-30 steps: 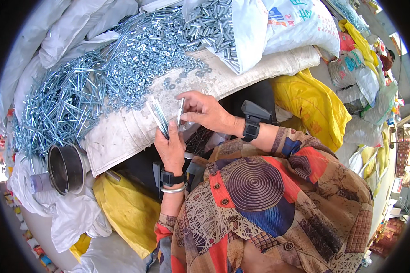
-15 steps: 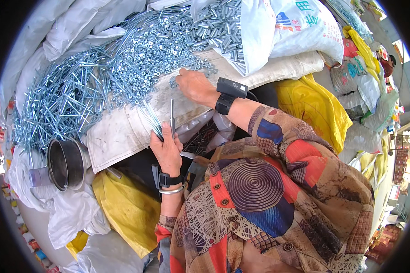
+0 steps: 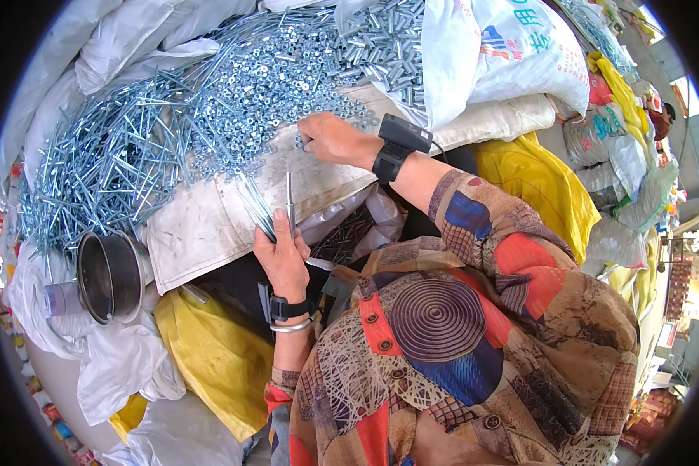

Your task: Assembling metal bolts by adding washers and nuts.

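Observation:
My left hand (image 3: 282, 268) is closed around a bundle of thin metal rods (image 3: 255, 206). One more rod (image 3: 290, 190) stands apart from the bundle between thumb and fingers, with a thicker metal sleeve on its lower part. Up and to the right, my right hand (image 3: 334, 140) is over the pale cloth (image 3: 210, 233), its fingers curled together at the near edge of the heap of small nuts (image 3: 248, 109). Whatever its fingertips pinch is too small and hidden to tell. Several flat washers (image 3: 357, 113) lie just beyond that hand.
Loose long rods (image 3: 109, 155) pile up at the left; short metal sleeves (image 3: 388, 46) lie at the back. A white printed sack (image 3: 512, 62) stands at the back right. A dark round pot (image 3: 109, 279) sits at the left, with yellow sacking (image 3: 210, 357) below and more (image 3: 532, 186) at right.
My right hand has turned slightly, its fingertips dipping nearer to me and its wrist shifting a little right. The left hand keeps its hold on the rods, almost still.

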The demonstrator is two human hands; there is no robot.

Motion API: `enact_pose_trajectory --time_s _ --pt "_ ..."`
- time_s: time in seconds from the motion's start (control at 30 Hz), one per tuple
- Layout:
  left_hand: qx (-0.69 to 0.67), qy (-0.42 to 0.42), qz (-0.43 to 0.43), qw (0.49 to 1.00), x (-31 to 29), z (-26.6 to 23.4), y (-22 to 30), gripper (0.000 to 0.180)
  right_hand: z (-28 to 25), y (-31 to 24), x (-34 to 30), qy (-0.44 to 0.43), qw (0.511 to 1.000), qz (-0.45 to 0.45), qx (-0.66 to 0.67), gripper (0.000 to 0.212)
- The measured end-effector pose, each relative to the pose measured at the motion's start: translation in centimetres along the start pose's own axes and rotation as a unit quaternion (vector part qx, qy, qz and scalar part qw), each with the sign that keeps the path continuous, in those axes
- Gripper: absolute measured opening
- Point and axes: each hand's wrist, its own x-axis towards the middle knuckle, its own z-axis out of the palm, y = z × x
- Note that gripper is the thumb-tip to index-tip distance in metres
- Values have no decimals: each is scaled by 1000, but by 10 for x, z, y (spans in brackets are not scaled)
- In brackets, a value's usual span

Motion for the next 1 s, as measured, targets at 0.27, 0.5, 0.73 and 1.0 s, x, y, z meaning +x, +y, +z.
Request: enact_pose_trajectory --time_s 0.27,0.5,0.73,1.0 --pt "152 3 54 987 -1 -18 1 12 26 1 22 32 998 -48 22 21" --pt "77 1 82 994 -1 -10 -17 27 7 5 9 -19 999 -25 -25 16" --pt "103 35 105 989 -10 -14 -18 32 1 -15 5 -46 998 -21 27 14" --pt "151 36 134 979 -10 -18 -14 33 -4 -44 -23 -62 912 132 383 14"
